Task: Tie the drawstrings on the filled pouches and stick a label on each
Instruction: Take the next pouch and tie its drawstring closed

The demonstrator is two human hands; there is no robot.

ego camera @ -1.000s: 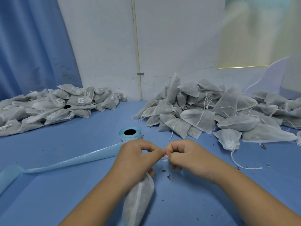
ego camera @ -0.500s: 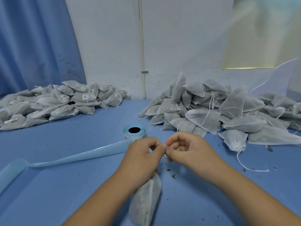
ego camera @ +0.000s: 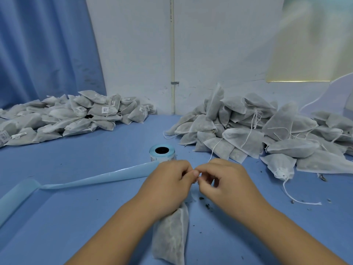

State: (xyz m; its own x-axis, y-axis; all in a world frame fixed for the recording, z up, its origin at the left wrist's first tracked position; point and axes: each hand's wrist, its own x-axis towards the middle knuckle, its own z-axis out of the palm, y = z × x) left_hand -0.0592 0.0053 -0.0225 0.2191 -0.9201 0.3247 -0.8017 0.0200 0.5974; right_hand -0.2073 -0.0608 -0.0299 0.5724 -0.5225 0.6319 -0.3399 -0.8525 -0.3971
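Tabletop [ego camera: 76,207], blue, meets white wall [ego camera: 133,54]; left hand [ego camera: 168,186], right hand [ego camera: 227,184] each pinch drawstring [ego camera: 198,175] of one pouch [ego camera: 170,240].

At lower centre, the left hand [ego camera: 168,185] and right hand [ego camera: 228,183] meet fingertip to fingertip, pinching a barely visible bit of white drawstring [ego camera: 199,175]. A filled pouch [ego camera: 170,238] lies under the left wrist on the blue table [ego camera: 76,217]. Behind the hands stands a label roll [ego camera: 162,154], its blue strip [ego camera: 95,178] trailing left. A pile of labelled pouches [ego camera: 72,115] sits at middle left and a pile of untied pouches [ego camera: 257,131] at middle right.
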